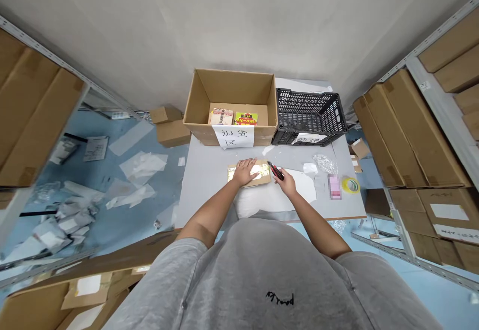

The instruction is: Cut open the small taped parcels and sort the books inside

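A small taped cardboard box (264,171) lies on the table in front of me, partly on a white plastic sheet (249,202). My left hand (245,171) rests on top of the box, its fingers stretched out and pressing down. In my right hand (287,182) is a red and black box cutter (277,171), with the fingers closed around its handle. The cutter's tip points at the right end of the box. Whether the blade touches the cardboard, I cannot tell.
At the back of the table (202,180) stand a large open carton (200,130) holding a few packages and a black plastic crate (310,120). Yellow tape (351,185), a pink item (334,187) and bubble wrap (325,164) lie right. Shelves with cartons (419,125) flank both sides; wrapping litters the floor.
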`<action>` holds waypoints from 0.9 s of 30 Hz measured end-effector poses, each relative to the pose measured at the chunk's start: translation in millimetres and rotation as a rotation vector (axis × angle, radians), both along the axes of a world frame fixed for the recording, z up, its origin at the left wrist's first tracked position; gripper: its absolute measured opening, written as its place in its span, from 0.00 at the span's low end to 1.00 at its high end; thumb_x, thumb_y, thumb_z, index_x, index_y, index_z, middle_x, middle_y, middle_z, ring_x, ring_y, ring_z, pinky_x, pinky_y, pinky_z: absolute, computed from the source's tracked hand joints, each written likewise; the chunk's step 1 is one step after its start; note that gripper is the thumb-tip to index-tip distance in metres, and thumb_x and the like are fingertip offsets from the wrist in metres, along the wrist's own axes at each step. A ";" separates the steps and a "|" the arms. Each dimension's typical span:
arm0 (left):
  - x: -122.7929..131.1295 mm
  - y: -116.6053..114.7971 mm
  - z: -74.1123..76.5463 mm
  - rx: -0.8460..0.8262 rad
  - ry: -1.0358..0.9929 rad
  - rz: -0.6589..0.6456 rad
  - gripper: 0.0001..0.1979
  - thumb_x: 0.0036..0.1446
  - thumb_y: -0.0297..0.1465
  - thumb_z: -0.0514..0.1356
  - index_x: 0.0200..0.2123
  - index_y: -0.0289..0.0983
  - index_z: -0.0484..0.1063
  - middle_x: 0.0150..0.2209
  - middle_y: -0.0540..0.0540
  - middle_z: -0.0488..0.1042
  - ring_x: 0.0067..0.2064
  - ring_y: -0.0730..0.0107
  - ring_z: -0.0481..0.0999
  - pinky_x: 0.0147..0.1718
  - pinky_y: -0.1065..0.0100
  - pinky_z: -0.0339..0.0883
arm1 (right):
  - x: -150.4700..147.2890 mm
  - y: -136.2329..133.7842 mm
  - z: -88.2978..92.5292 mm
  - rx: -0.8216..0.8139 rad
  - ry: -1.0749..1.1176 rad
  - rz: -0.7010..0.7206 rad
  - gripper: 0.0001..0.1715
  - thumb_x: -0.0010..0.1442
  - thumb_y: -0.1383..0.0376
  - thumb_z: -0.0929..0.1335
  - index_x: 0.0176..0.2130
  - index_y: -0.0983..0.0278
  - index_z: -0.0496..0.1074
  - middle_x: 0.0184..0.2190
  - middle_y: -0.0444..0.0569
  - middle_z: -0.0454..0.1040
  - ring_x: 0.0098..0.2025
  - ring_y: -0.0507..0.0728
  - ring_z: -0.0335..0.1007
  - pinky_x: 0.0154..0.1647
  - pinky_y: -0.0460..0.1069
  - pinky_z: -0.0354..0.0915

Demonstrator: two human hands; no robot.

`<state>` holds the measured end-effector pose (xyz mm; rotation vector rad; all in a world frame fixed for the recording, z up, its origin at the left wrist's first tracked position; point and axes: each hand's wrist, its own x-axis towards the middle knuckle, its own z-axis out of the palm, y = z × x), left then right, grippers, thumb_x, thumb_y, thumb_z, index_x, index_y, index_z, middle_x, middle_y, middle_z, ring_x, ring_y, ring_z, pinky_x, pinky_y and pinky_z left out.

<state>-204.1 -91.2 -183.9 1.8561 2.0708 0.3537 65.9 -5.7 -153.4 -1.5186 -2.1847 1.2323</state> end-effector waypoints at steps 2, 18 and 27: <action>-0.5 0.9 1.5 -0.007 -0.014 -0.002 0.41 0.72 0.52 0.59 0.81 0.41 0.58 0.73 0.34 0.68 0.73 0.44 0.64 0.72 0.48 0.50 | 8.6 8.8 11.2 0.003 -0.042 0.059 0.14 0.68 0.54 0.74 0.52 0.52 0.79 0.33 0.42 0.84 0.39 0.61 0.83 0.43 0.49 0.70; 21.9 24.9 11.0 -0.157 0.186 -0.037 0.40 0.77 0.55 0.50 0.74 0.28 0.65 0.61 0.19 0.74 0.60 0.33 0.75 0.59 0.45 0.63 | -55.8 -21.5 -6.9 -0.353 0.043 -0.456 0.29 0.60 0.52 0.80 0.51 0.57 0.67 0.33 0.41 0.79 0.21 0.53 0.72 0.22 0.47 0.70; 14.7 33.8 6.6 -0.196 0.181 -0.100 0.45 0.76 0.57 0.46 0.73 0.21 0.65 0.59 0.14 0.74 0.59 0.29 0.77 0.57 0.44 0.66 | -62.1 1.1 -15.7 -0.378 -0.118 -0.449 0.31 0.53 0.54 0.84 0.50 0.58 0.73 0.33 0.43 0.80 0.22 0.54 0.73 0.23 0.47 0.66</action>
